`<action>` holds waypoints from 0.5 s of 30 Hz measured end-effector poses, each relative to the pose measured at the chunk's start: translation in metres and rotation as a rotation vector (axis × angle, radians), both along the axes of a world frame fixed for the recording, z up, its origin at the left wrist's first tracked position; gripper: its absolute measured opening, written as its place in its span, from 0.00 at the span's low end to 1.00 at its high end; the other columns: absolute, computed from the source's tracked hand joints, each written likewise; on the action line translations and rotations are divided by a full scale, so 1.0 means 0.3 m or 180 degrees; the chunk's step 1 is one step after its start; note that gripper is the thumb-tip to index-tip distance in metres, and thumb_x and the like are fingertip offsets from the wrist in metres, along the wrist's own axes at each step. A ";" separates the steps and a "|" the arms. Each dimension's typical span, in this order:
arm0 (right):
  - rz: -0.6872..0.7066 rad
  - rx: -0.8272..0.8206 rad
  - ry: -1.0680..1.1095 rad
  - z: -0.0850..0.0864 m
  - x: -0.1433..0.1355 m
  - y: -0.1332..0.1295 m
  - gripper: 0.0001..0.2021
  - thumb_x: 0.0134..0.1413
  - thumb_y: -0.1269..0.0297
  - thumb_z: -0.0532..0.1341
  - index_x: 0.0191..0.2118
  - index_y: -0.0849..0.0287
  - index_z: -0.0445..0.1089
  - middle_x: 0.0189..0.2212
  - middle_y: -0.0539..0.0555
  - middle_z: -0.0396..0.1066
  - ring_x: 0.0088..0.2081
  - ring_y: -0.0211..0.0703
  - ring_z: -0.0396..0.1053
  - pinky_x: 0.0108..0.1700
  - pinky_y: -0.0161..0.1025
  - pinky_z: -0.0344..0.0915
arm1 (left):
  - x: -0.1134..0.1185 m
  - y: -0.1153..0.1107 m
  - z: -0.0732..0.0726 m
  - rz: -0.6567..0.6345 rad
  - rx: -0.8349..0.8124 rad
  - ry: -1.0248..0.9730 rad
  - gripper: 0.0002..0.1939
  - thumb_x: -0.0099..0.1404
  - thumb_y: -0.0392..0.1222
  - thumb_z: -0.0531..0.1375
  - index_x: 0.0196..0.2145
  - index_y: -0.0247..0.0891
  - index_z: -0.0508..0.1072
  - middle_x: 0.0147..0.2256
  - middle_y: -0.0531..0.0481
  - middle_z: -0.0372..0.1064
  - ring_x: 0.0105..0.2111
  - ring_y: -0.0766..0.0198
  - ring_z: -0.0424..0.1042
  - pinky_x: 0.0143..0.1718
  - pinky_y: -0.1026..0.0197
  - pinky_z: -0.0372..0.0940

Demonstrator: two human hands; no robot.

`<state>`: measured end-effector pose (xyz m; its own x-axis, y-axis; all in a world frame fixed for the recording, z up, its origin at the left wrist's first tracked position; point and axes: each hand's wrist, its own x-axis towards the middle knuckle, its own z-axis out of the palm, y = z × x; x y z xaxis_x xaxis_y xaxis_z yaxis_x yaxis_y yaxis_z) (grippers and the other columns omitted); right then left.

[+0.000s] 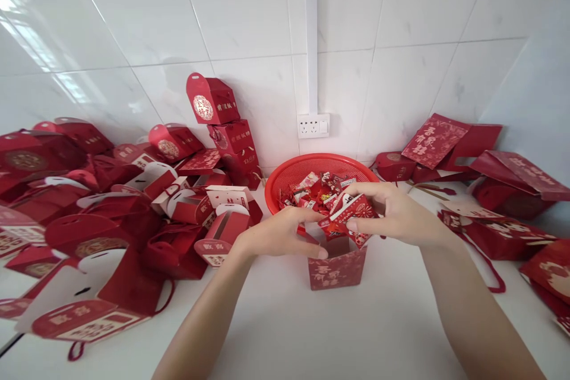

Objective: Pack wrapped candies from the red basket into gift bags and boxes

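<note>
An open-topped red gift box [337,273] with pale printed lettering stands upright on the white table. My left hand [282,233] is at its left side, with the thumb at the front rim and the fingers reaching over the opening. Over the box, my right hand [394,214] pinches several red snack packets [357,209] between thumb and fingers. The packets' lower ends hang at the opening. Just behind, a red plastic basket [320,162] contains many small wrapped sweets [307,184], partly hidden by my hands.
Many red gift boxes [178,252] crowd the left side, several lying open. A stack of boxes [236,136] leans near the tiled wall. More boxes and flat cartons [439,139] lie at right, with a cord loop [494,276]. A socket [313,126] is on the wall.
</note>
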<state>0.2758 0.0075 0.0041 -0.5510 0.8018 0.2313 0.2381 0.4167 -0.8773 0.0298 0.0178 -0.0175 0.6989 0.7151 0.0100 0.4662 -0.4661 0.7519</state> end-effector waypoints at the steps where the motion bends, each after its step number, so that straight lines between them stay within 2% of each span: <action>1: 0.0022 0.0001 0.0004 0.000 -0.006 -0.001 0.06 0.54 0.65 0.68 0.39 0.54 0.77 0.34 0.49 0.77 0.34 0.44 0.74 0.35 0.39 0.69 | 0.000 0.000 0.000 0.0003 -0.0002 -0.0023 0.17 0.59 0.47 0.69 0.44 0.37 0.79 0.39 0.52 0.77 0.37 0.59 0.73 0.38 0.62 0.66; 5: 0.0051 0.0053 -0.0039 0.001 -0.023 -0.006 0.07 0.53 0.68 0.66 0.39 0.52 0.78 0.33 0.48 0.77 0.33 0.44 0.73 0.36 0.40 0.71 | -0.001 0.002 -0.002 0.0111 0.0091 0.0012 0.16 0.57 0.49 0.70 0.39 0.37 0.79 0.34 0.53 0.76 0.36 0.58 0.73 0.35 0.62 0.65; 11: -0.0155 0.0310 -0.0119 -0.005 0.000 -0.002 0.10 0.54 0.64 0.68 0.43 0.52 0.79 0.38 0.51 0.79 0.39 0.49 0.76 0.40 0.43 0.72 | -0.002 -0.002 -0.001 0.0097 -0.0080 -0.0033 0.22 0.57 0.43 0.71 0.51 0.44 0.79 0.51 0.50 0.78 0.48 0.54 0.76 0.49 0.58 0.68; 15: -0.0409 0.0330 -0.0079 -0.013 0.015 0.000 0.12 0.54 0.61 0.68 0.46 0.53 0.78 0.33 0.51 0.78 0.35 0.50 0.76 0.35 0.44 0.72 | -0.002 -0.004 -0.002 0.0173 -0.0155 -0.0098 0.24 0.56 0.43 0.72 0.52 0.46 0.80 0.51 0.50 0.78 0.46 0.54 0.78 0.47 0.58 0.71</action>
